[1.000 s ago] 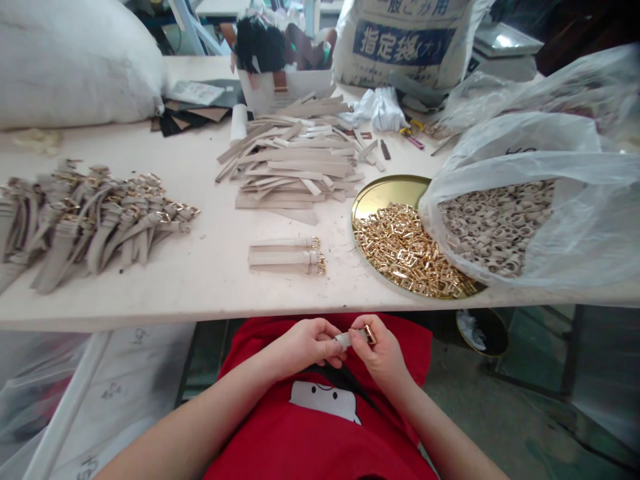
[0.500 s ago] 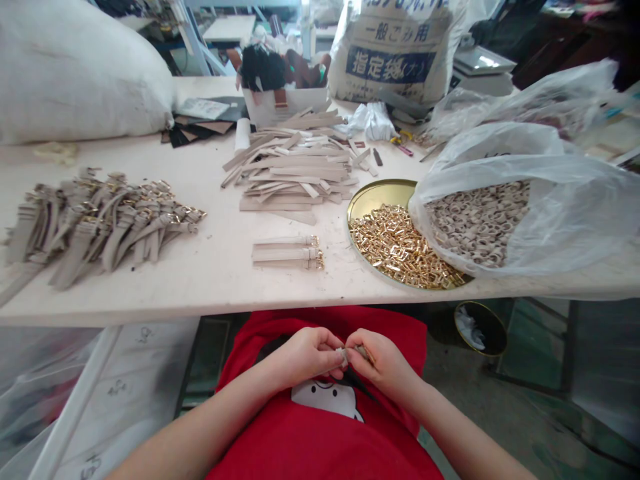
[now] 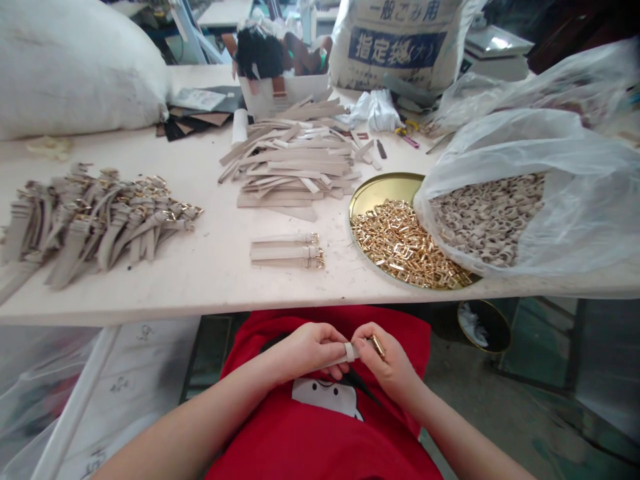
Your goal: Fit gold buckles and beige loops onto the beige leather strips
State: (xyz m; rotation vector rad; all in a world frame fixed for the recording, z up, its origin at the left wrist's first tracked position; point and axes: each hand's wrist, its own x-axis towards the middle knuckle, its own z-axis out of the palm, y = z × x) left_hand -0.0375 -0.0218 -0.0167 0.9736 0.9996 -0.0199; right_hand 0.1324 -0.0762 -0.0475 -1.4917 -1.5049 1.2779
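Compared with half a second ago, your hands are a little farther apart, baring a short stretch of strap [image 3: 357, 353] between them; the pale loop [image 3: 349, 352] seems to be around it, likely threaded on. Above your lap, your left hand [image 3: 316, 348] pinches the strap beside the loop, and your right hand [image 3: 386, 362] grips it near the gold buckle [image 3: 378, 347]. At one o'clock from them, the round tray [image 3: 387, 185] holds loose buckles [image 3: 400, 237]; at two, the translucent bag [image 3: 575, 193] holds small loops [image 3: 490, 217]; at three, below the bench [image 3: 200, 287], the bin [image 3: 497, 328] holds crumpled white material [image 3: 473, 323].
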